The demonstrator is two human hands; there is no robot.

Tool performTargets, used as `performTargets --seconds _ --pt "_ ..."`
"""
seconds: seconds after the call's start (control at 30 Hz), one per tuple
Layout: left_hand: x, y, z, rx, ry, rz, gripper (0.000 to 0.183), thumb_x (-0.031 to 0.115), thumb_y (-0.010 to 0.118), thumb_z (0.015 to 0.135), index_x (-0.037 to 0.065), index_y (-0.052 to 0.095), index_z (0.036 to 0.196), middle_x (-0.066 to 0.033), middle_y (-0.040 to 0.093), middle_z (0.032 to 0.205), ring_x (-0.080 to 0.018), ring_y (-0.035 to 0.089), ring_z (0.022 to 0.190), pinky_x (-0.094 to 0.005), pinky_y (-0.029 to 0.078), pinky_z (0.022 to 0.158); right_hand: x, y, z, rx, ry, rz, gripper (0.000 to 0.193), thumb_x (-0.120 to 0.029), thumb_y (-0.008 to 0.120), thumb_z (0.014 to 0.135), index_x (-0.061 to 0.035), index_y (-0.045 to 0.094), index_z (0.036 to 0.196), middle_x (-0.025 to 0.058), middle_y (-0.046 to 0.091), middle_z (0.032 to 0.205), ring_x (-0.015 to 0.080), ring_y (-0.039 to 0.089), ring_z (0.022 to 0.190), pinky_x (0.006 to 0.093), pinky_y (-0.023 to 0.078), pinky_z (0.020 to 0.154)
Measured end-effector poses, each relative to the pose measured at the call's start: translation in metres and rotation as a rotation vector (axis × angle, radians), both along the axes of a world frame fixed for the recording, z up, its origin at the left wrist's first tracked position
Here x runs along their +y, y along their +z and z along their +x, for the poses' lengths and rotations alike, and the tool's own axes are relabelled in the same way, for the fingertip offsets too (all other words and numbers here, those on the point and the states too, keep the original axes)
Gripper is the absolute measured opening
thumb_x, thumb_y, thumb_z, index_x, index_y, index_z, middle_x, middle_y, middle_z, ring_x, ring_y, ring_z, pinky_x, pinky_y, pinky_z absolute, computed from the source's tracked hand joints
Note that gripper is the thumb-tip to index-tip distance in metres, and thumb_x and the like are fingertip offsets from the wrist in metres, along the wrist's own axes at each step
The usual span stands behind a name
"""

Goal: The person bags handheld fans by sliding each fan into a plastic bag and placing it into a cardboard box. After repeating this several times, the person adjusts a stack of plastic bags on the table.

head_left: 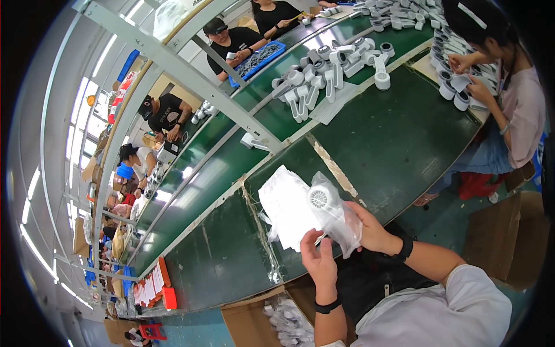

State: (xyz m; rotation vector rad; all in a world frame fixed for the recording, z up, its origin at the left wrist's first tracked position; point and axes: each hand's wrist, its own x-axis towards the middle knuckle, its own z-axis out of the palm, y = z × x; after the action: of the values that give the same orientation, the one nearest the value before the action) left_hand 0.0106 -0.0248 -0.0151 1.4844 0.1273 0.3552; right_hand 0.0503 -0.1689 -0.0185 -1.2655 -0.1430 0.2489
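Note:
A white handheld fan with a round slotted head lies inside a clear plastic bag, just over the near edge of the green table. My right hand is closed around the bag's right side and holds the bagged fan up. Below and left of the bag, my left hand has its fingers bent and apart, with the fingertips close to the bag's edge. Whether they touch it I cannot tell. A stack of thin white bags or sheets lies on the table behind and left of the fan.
Many white and grey fans lie heaped beyond the green table. A co-worker sits at right. A metal frame post rises at left. Below stand a cardboard box with bagged items and another box.

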Motion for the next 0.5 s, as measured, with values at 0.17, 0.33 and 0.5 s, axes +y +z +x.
performTargets --seconds 0.17,0.33,0.5 --pt "-0.006 -0.023 -0.005 0.140 -0.304 -0.447 0.048 0.015 0.062 0.093 0.006 0.039 0.135 -0.0085 0.051 0.131 -0.0216 0.055 0.115 -0.0376 0.048 0.094 0.019 0.010 -0.013 -0.285 -0.133 -0.232 0.045 -0.022 0.054 0.095 -0.0048 0.040 0.135 0.0210 0.066 0.101 0.0356 0.066 0.095 0.0382 0.051 0.079" --pt "0.017 -0.027 -0.010 0.193 -0.350 -0.693 0.048 0.014 0.063 0.092 0.006 0.041 0.134 -0.0090 0.054 0.127 -0.0218 0.057 0.113 -0.0365 0.050 0.090 0.025 0.017 -0.011 -0.387 -0.097 -0.341 0.037 -0.019 0.057 0.091 -0.0042 0.055 0.125 0.0208 0.066 0.103 0.0347 0.066 0.094 0.0367 0.052 0.077" --pt "0.033 -0.023 -0.011 0.194 -0.235 -0.747 0.045 0.019 0.065 0.091 0.007 0.045 0.129 -0.0098 0.058 0.120 -0.0226 0.062 0.100 -0.0356 0.053 0.076 0.039 0.021 -0.008 -0.607 -0.165 -0.508 0.027 -0.017 0.061 0.088 -0.0035 0.065 0.110 0.0155 0.067 0.099 0.0322 0.066 0.086 0.0364 0.053 0.072"
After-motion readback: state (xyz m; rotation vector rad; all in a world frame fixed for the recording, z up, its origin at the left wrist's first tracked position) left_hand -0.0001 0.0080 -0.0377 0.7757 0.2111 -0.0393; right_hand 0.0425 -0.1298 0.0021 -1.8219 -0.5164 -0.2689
